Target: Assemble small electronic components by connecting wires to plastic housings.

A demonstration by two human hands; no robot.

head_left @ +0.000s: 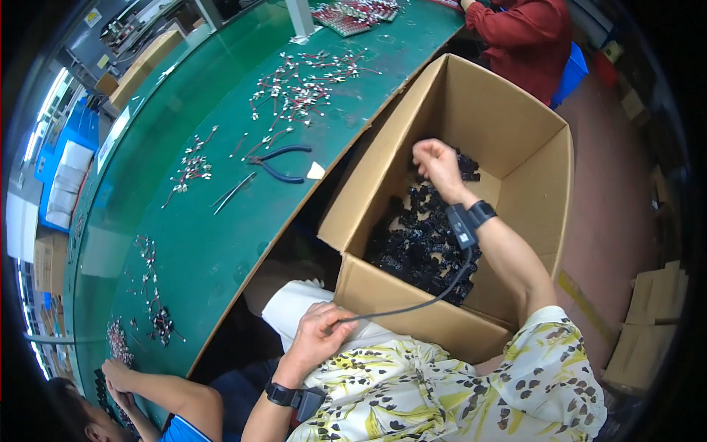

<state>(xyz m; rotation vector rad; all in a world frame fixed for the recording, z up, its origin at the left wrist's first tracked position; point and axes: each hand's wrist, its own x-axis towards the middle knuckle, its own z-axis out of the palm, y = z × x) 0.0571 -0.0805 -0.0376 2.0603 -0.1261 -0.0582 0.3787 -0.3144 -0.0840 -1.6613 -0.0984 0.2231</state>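
Observation:
My right hand [440, 166] is inside the open cardboard box [526, 129], above a heap of small black plastic parts [420, 247]. Its fingers are curled together, and whatever they hold, if anything, is hidden. A black module is strapped to that wrist, and a thin black cable [420, 303] runs from it toward my left side. My left hand [320, 335] rests over my lap, just outside the box's near wall, with thumb and fingers closed at the cable's end. Another strapped module sits on my left wrist.
On the green table [221, 258] lie blue-handled pliers [283, 163], tweezers [234, 193] and piles of red-and-white wire leads [298, 88]. A co-worker in red [526, 48] sits beyond the box; another in blue [184, 429] works at lower left. Cardboard cartons [644, 324] stand at right.

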